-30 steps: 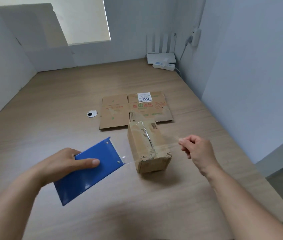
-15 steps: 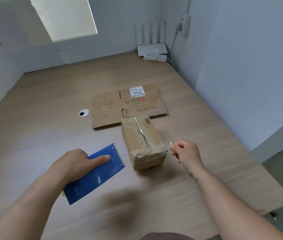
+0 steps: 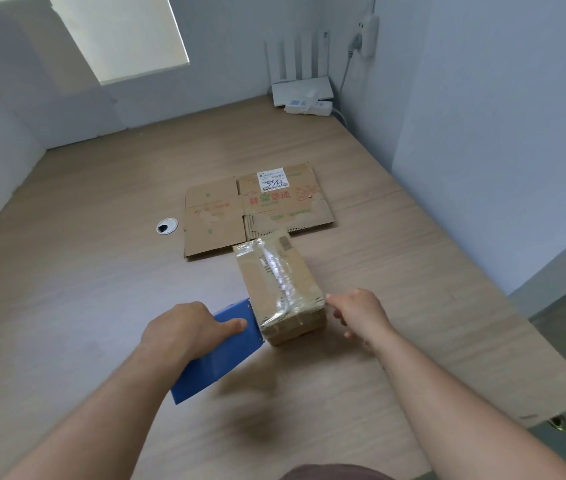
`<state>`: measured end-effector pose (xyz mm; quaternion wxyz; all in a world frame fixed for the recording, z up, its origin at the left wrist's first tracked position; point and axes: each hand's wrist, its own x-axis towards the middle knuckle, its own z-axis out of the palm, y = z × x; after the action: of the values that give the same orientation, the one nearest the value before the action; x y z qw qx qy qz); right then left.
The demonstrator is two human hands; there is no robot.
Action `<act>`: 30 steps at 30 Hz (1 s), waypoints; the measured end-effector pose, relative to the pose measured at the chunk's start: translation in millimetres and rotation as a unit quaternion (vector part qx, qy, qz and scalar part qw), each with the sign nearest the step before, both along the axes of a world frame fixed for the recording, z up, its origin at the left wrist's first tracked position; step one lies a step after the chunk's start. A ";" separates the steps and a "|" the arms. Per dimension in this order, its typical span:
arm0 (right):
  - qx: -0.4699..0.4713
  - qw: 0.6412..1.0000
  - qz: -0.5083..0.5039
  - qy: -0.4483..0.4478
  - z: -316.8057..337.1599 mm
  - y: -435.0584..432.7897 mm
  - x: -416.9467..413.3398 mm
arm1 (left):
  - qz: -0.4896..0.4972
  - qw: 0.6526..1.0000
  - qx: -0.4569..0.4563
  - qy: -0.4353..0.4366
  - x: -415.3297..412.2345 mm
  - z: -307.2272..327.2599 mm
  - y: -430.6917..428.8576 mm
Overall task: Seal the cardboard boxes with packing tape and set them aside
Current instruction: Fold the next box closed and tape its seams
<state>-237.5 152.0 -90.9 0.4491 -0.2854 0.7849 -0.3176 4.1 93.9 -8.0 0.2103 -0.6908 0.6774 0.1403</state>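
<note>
1. The small cardboard box [image 3: 283,289] sits about the middle of the worktop [image 3: 101,271], long side running from near edge to far edge. That leaves both of its flanks open to a hand.
2. A shiny strip of clear tape [image 3: 274,268] runs along its top seam and wraps over the near end, so I'd judge the lengthwise seal is laid and a crosswise band at the near end is the step in hand.
3. The left hand [image 3: 188,330] is clamped on the blue tape dispenser [image 3: 226,355], thumb laid flat along its upper face. The dispenser's front edge is touching the box's near left side, low down, which looks like the spot to bring the tape tight against the cardboard (or to tear it off).
4. The right hand [image 3: 361,313] is at the near right corner of the box, forefinger tip touching it and the other fingers loosely curled. Whether it pinches a tape end I cannot tell, since clear film does not show there.
5. The flattened cardboard [image 3: 257,209] lies just beyond the box toward the far edge, waiting its turn, I suppose.
6. A router [image 3: 300,88] stands in the far right corner, well apart from the work.
</note>
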 end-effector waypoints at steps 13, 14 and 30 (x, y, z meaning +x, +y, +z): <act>-0.171 0.967 0.041 0.183 3.2 0.9 31.6 | 0.027 0.999 -0.019 0.002 -0.8 1.1 5.3; -0.182 0.967 0.036 0.174 1.6 1.5 30.9 | 0.032 0.999 -0.023 0.002 -0.3 1.4 5.4; -0.139 0.976 0.060 0.158 4.0 -6.3 25.9 | 0.036 0.985 -0.170 0.006 14.6 -15.7 13.3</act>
<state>-211.5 145.7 -86.9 0.2934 -0.4383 0.7758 -0.3465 18.7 107.2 -23.7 0.0805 -0.7398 0.6670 0.0354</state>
